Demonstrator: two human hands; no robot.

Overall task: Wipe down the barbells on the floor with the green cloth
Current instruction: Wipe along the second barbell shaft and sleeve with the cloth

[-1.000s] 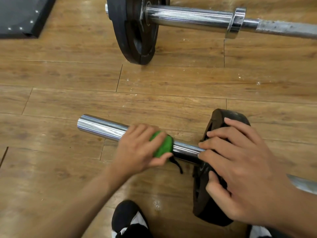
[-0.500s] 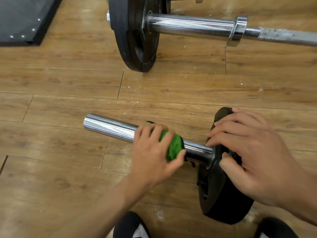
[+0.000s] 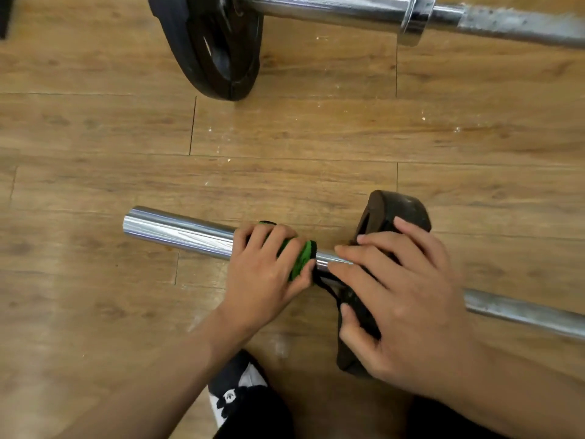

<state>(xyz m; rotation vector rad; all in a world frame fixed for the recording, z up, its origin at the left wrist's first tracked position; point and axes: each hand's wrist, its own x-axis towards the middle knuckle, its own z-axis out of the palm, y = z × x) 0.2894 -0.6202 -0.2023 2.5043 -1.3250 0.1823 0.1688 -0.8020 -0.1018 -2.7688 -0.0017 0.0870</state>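
Chrome, mirror-smooth and streaked with light, covers the thick round sleeve (image 3: 158, 228) of the near bar (image 3: 202, 239), which lies across a floor (image 3: 95, 296) of worn wood-grain planks flecked with white dust. The left hand (image 3: 266, 274) is wrapped over this sleeve. Its fingers (image 3: 272, 239) are curled and pressed together on top, with the thumb tucked on the near side, clamping a bunched green cloth (image 3: 300, 259) round the metal. The cloth looks soft and ribbed, with a dark edge, and a thin black cord (image 3: 329, 288) trails from it toward the floor.

The cloth sits just left of the plate (image 3: 402, 210), a thick black disc with a scuffed, dusty rim and a cut-out slot. The right hand (image 3: 408, 305) lies over that plate with straight, spread fingers (image 3: 367, 258). Their tips touch the sleeve just beside the cloth, and the thumb presses the plate's left face. Right of the plate the bar narrows to a dull grey shaft (image 3: 522, 312), matte rather than shiny.

Farther off lies the far bar (image 3: 332, 7), polished along its sleeve, with a bright flanged collar (image 3: 414, 20) and then rough, spotted grey metal. The far plate (image 3: 202, 58), black and thick-rimmed, stands on edge at its left. At the near edge a black-and-white shoe (image 3: 240, 388) rests on the planks.
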